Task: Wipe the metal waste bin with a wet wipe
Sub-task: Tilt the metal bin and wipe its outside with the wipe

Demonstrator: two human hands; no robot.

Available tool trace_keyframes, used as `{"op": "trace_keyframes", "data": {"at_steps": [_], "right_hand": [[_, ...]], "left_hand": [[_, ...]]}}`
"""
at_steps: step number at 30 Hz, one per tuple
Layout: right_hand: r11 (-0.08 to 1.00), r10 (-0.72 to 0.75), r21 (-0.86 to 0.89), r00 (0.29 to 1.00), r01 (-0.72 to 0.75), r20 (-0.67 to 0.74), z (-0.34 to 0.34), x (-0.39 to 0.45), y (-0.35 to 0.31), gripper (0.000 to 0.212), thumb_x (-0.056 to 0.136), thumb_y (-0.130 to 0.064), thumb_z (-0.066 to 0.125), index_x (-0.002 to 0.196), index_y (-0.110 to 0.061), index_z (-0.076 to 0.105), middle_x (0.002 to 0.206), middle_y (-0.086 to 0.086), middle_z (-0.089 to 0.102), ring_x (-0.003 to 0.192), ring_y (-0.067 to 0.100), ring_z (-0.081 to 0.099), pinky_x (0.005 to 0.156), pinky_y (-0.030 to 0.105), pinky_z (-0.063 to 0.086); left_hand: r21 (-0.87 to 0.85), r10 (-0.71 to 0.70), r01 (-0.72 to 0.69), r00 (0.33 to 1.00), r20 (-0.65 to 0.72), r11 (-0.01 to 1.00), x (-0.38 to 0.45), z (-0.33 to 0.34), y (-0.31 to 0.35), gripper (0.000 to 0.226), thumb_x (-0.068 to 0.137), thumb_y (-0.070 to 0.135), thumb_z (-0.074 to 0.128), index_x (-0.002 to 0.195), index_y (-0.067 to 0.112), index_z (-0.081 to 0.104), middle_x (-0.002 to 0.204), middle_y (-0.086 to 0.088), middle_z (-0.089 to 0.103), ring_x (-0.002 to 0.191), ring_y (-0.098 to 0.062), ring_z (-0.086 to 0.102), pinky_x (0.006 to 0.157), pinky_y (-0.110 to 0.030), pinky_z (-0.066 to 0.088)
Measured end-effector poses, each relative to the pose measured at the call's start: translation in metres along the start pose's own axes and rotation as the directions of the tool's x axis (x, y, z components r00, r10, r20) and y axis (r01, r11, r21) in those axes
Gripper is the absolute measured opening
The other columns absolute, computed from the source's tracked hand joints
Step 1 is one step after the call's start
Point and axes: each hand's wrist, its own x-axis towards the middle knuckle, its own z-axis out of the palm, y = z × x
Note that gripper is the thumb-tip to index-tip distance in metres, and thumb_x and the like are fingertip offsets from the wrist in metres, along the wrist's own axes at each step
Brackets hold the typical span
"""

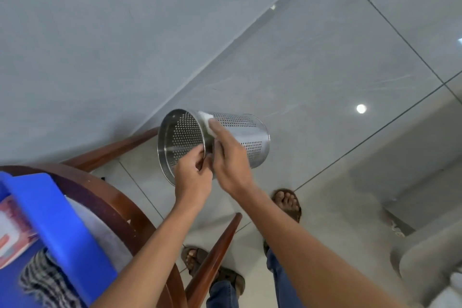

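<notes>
Left hand is closed on the near rim of the metal waste bin, fingers pinching the edge, and holds it off the floor. Right hand lies flat along the bin's outer wall, fingers extended and pressing a white wet wipe against the perforated side just behind the rim. The bin is tilted on its side, open mouth toward 8 o'clock, base toward 2 o'clock. Grey tiled floor lies beneath. A wooden chair stands at 8 o'clock, carrying a blue plastic container. Sandalled feet show at 6 o'clock.
</notes>
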Motion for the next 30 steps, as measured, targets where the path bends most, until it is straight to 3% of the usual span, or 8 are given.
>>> {"op": "trace_keyframes", "data": {"at_steps": [4,6,9,15,20,23,27,30], "right_hand": [[0.989,-0.13,-0.067,0.991,0.132,0.033,0.003,-0.019,0.01,0.052,0.113,-0.002,0.043,0.165,-0.002,0.043,0.176,0.014,0.039,0.168,0.023,0.031,0.137,0.04,0.026],[0.983,-0.122,-0.136,0.992,0.124,0.023,-0.001,-0.025,0.022,0.055,0.115,-0.014,0.039,0.169,-0.007,0.035,0.18,0.008,0.032,0.17,0.016,0.023,0.139,0.037,0.02],[0.982,0.003,-0.186,0.999,-0.011,-0.045,-0.012,-0.026,0.041,0.059,0.117,-0.033,0.027,0.173,-0.014,0.026,0.183,-0.001,0.023,0.171,0.006,0.014,0.139,0.031,0.014],[0.922,0.285,-0.209,0.937,-0.325,-0.201,-0.049,-0.004,0.078,0.066,0.116,-0.042,0.022,0.173,-0.009,0.025,0.182,0.01,0.024,0.17,0.022,0.019,0.14,0.041,0.014],[0.877,0.448,-0.045,0.847,-0.479,-0.286,-0.057,0.004,0.082,0.06,0.116,-0.037,0.033,0.168,-0.01,0.039,0.177,0.01,0.036,0.166,0.028,0.029,0.138,0.047,0.018],[0.846,0.528,0.124,0.781,-0.519,-0.333,-0.058,-0.003,0.076,0.056,0.11,-0.036,0.043,0.161,-0.012,0.051,0.168,0.009,0.048,0.158,0.028,0.04,0.133,0.048,0.029],[0.886,0.457,0.091,0.827,-0.454,-0.326,-0.057,-0.023,0.076,0.056,0.113,-0.038,0.041,0.163,-0.013,0.049,0.168,0.008,0.046,0.157,0.027,0.04,0.132,0.05,0.03],[0.903,0.419,0.063,0.842,-0.425,-0.341,-0.054,-0.026,0.075,0.061,0.111,-0.041,0.037,0.164,-0.013,0.046,0.17,0.009,0.045,0.158,0.027,0.037,0.133,0.047,0.026]], "left_hand": [[-0.178,-0.076,0.076,0.997,0.009,0.981,-0.014,-0.008,0.009,0.04,0.106,0.001,0.064,0.122,0.036,0.076,0.111,0.019,0.085,0.113,-0.005,0.08,0.093,-0.023,0.065],[-0.239,-0.119,0.121,0.993,0.024,0.963,-0.02,-0.015,0.008,0.033,0.105,0.006,0.068,0.135,0.018,0.075,0.127,0.006,0.083,0.122,-0.014,0.077,0.104,-0.035,0.064],[-0.27,-0.158,0.161,0.987,0.033,0.949,-0.027,-0.024,0.007,0.045,0.103,0.013,0.072,0.147,0.006,0.065,0.141,-0.009,0.076,0.131,-0.022,0.072,0.116,-0.052,0.056],[-0.293,-0.022,0.053,0.994,0.107,0.955,-0.048,-0.043,0.015,0.032,0.103,0.009,0.07,0.134,0.019,0.076,0.123,0.008,0.085,0.121,-0.009,0.078,0.107,-0.028,0.061],[-0.259,-0.019,0.069,0.981,0.191,0.964,-0.057,-0.052,0.017,0.034,0.1,0.01,0.074,0.133,0.016,0.074,0.125,0.0,0.083,0.126,-0.013,0.076,0.113,-0.034,0.058],[-0.184,0.036,0.018,0.957,0.288,0.983,-0.059,-0.06,0.021,0.025,0.1,0.002,0.073,0.114,0.022,0.074,0.11,0.003,0.087,0.107,-0.008,0.081,0.095,-0.021,0.063],[-0.076,0.077,-0.054,0.936,0.343,0.996,-0.053,-0.066,0.029,0.03,0.092,0.006,0.08,0.086,0.027,0.059,0.076,0.007,0.071,0.07,-0.005,0.067,0.064,-0.022,0.056],[-0.133,0.143,-0.107,0.945,0.295,0.985,-0.048,-0.057,0.046,0.018,0.097,0.037,0.078,0.103,0.029,0.063,0.094,0.0,0.08,0.085,-0.016,0.079,0.068,-0.03,0.067]]}}
